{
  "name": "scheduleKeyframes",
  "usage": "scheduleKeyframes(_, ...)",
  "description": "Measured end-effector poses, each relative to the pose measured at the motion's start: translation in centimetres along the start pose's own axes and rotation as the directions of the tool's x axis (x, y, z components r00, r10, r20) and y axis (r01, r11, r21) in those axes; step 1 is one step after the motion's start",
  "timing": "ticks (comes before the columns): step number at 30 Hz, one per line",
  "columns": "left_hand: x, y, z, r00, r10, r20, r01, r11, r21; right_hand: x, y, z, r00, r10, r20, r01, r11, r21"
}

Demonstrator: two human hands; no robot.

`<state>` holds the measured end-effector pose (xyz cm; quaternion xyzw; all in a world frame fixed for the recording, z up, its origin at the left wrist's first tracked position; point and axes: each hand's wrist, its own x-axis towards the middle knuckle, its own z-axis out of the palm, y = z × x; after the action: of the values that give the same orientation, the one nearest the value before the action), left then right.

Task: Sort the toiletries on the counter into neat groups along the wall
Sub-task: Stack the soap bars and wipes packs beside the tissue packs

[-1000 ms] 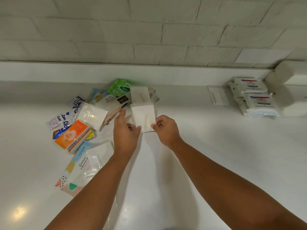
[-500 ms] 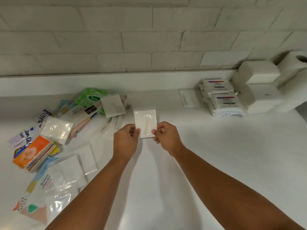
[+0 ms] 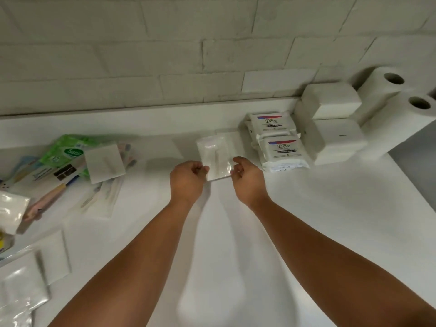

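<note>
Both hands, L & R, pinch clear sachet by its near corners, just beside Dove packs.

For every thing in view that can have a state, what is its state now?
Clear packet: held at both lower corners.
Left hand: grip closed on the packet.
Right hand: grip closed on the packet.
Dove packs: sealed, flat, against the wall.
Paper rolls: lying sideways, stacked.
Green pack: in the unsorted pile.
</note>
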<state>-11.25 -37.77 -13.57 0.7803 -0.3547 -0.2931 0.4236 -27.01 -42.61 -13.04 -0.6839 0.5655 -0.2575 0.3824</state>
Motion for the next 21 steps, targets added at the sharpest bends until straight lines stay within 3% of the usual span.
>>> scheduleKeyframes(4,2.3,1.4,1.9,1.0,0.012,0.025,-0.014,0.999,0.047,0.7,1.3,-0.1,0.977,-0.213,-0.03,0.199,0.948,-0.247)
scheduleKeyframes(11,5.5,3.4,4.0,0.998,0.06,0.036,-0.064,0.991,0.121,2.3,3.1,0.0,0.975,-0.224,0.012,0.217,0.929,-0.3)
scheduleKeyframes(21,7.4,4.3,5.0,0.994,0.091,0.052,-0.101,0.964,0.245,3.3,3.9,1.4,0.97,-0.234,0.063,0.233,0.83,-0.507)
